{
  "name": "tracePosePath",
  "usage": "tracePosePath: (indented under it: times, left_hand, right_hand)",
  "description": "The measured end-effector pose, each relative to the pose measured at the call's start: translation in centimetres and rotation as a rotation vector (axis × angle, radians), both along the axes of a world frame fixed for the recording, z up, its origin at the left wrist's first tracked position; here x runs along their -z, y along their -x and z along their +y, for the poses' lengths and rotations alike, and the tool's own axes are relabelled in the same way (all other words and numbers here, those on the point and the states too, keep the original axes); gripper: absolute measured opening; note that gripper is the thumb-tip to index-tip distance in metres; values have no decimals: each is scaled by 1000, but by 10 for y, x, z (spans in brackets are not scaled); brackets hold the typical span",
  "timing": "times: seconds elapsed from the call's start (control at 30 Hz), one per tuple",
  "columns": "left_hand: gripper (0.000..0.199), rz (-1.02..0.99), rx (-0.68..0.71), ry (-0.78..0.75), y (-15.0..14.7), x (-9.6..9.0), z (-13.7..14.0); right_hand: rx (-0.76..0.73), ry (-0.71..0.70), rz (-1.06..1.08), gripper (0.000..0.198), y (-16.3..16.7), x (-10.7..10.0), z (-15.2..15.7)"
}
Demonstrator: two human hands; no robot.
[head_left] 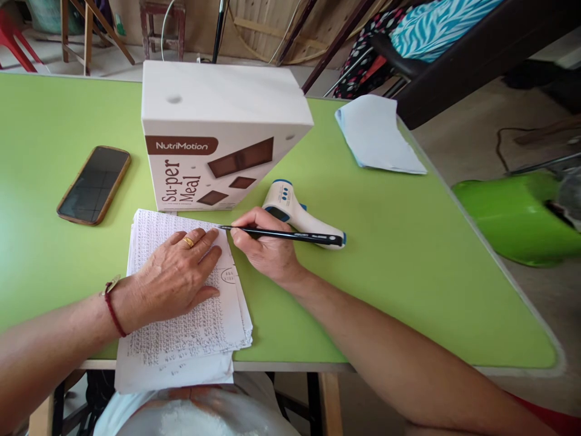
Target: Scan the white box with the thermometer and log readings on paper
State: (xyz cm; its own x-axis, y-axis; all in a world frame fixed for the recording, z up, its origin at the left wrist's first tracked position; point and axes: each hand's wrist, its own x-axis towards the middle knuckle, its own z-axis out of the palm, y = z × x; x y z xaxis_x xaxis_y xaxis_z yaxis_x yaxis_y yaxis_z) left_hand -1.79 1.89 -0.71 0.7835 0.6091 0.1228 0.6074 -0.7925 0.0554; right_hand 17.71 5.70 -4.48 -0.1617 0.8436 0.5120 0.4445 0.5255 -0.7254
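Note:
My left hand point(177, 275) lies flat on a stack of written paper sheets point(181, 336), its fingers stretched toward the upper right. A ring and a red cord bracelet show on that arm. Between the fingers of my right hand point(267, 245) is a black pen point(290, 234). The pen points left, its tip at the stack's upper right edge, close to my left fingertips. Rows of small handwriting cover the top sheet. Just behind my right hand lies a white and blue infrared thermometer point(290, 206), partly hidden by the hand and pen.
A white NutriMotion box point(222, 97) stands upright behind the papers. To its left lies a phone point(94, 184) in a brown case. Folded white paper point(379, 133) rests near the green table's point(385, 303) far right edge. A green bin point(512, 218) is on the floor at right.

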Motion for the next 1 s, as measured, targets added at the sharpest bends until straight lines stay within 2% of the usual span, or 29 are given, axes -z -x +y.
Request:
tracePosePath:
  times: [0.17,0.57,1.0]
  left_hand:
    - [51,3,7,-12,0,1,0]
    - [49,7,1,5,0,0,0]
    - [49,5,6,4,1,0,0]
  right_hand:
    - [42,-14,7,10,0,0,0]
    - [5,3,3,10,1,0,0]
    - [42,55,10,10,0,-2,-1]
